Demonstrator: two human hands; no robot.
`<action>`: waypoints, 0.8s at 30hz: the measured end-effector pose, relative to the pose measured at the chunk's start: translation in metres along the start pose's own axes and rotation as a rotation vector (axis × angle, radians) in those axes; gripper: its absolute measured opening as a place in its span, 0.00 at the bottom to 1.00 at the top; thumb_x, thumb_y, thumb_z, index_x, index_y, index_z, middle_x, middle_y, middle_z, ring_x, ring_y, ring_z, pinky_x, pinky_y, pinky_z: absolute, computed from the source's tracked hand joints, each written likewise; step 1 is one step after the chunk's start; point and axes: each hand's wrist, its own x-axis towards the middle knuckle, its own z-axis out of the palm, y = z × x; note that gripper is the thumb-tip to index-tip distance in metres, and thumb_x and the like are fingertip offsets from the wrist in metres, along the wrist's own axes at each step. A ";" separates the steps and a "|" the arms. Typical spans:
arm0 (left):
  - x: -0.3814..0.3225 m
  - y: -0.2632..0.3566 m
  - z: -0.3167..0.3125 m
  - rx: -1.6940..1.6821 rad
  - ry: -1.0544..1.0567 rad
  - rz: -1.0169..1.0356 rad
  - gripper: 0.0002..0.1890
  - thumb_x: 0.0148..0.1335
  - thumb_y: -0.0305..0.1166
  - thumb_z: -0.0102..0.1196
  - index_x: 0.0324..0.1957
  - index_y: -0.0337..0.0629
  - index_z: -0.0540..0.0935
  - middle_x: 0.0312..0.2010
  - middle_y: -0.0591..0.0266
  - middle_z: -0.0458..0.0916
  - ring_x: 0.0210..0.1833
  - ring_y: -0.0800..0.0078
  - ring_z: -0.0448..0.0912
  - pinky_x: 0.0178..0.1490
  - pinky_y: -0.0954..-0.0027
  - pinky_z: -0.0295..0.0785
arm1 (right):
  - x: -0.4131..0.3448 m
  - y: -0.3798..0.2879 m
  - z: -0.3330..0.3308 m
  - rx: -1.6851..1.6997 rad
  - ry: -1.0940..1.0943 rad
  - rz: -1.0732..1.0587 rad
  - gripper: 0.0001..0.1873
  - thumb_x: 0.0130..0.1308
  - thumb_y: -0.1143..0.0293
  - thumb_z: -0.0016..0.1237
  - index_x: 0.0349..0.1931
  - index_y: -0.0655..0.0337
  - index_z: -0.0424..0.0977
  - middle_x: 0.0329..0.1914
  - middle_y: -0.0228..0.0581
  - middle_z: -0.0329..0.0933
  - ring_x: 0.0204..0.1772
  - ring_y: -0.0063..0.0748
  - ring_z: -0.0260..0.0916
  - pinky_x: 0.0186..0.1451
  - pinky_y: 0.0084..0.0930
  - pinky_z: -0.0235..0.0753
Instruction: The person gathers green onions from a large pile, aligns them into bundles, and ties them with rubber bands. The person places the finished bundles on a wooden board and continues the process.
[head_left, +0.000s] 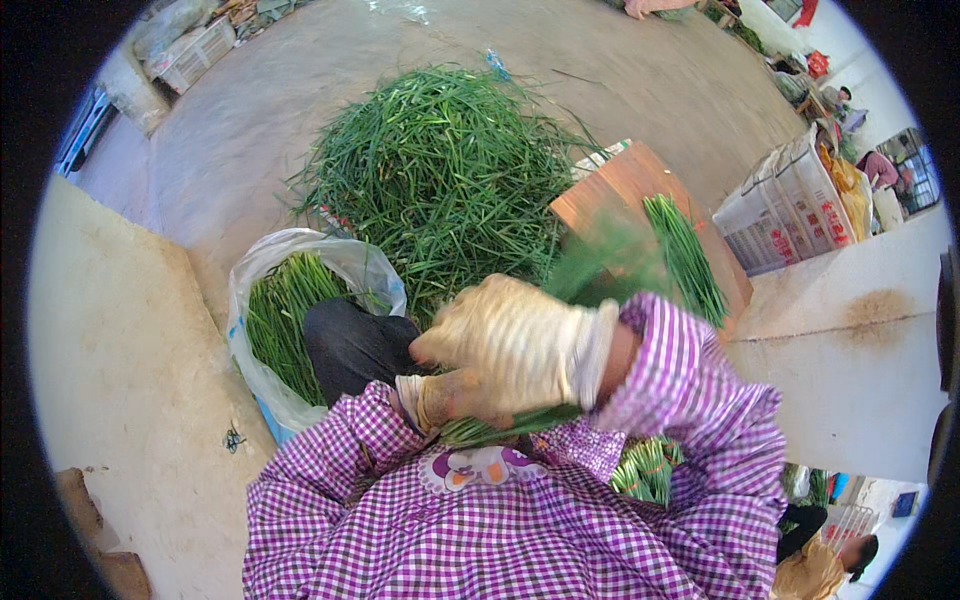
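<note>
My right hand (517, 337), in a cream knitted work glove, is blurred and passes over my left; its fingers are hidden on the underside. My left hand (450, 397), gloved too, is at my lap against a bunch of green leafy stalks (495, 427), which look like garlic chives; its grip is mostly covered. Beyond my hands lies a big loose heap of the same greens (450, 165). A neat bunch (686, 259) rests on a wooden board (637, 180) at the right, beside a blurred green mass (611, 259). Banded bunches (649, 469) sit low by my right elbow.
A clear plastic bag (240, 300) full of greens stands left of my dark-trousered knee (352, 345). A large white printed sack (787, 202) stands at the right by a low wall. A person (817, 562) is at lower right, another (877, 169) further off. A white crate (199, 56) is at upper left.
</note>
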 end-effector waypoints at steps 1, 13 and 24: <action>0.000 0.001 0.001 0.114 -0.043 0.004 0.31 0.53 0.32 0.67 0.60 0.37 0.74 0.50 0.54 0.81 0.53 0.67 0.78 0.61 0.65 0.70 | -0.003 0.013 -0.003 0.094 -0.262 0.151 0.34 0.43 0.49 0.65 0.49 0.60 0.77 0.39 0.50 0.81 0.44 0.53 0.80 0.46 0.45 0.79; -0.029 -0.019 -0.074 -0.498 -0.265 -0.305 0.33 0.68 0.51 0.45 0.66 0.36 0.67 0.63 0.52 0.73 0.59 0.56 0.75 0.63 0.50 0.67 | -0.141 -0.014 0.171 1.860 0.112 0.694 0.34 0.57 0.65 0.64 0.64 0.66 0.68 0.63 0.38 0.73 0.64 0.30 0.68 0.70 0.29 0.63; 0.006 -0.023 0.007 -0.522 0.186 -0.267 0.37 0.60 0.48 0.60 0.67 0.40 0.67 0.58 0.55 0.76 0.53 0.62 0.79 0.57 0.61 0.74 | -0.155 -0.011 0.171 2.066 0.643 0.654 0.32 0.65 0.56 0.57 0.64 0.64 0.67 0.56 0.40 0.76 0.56 0.34 0.74 0.61 0.31 0.73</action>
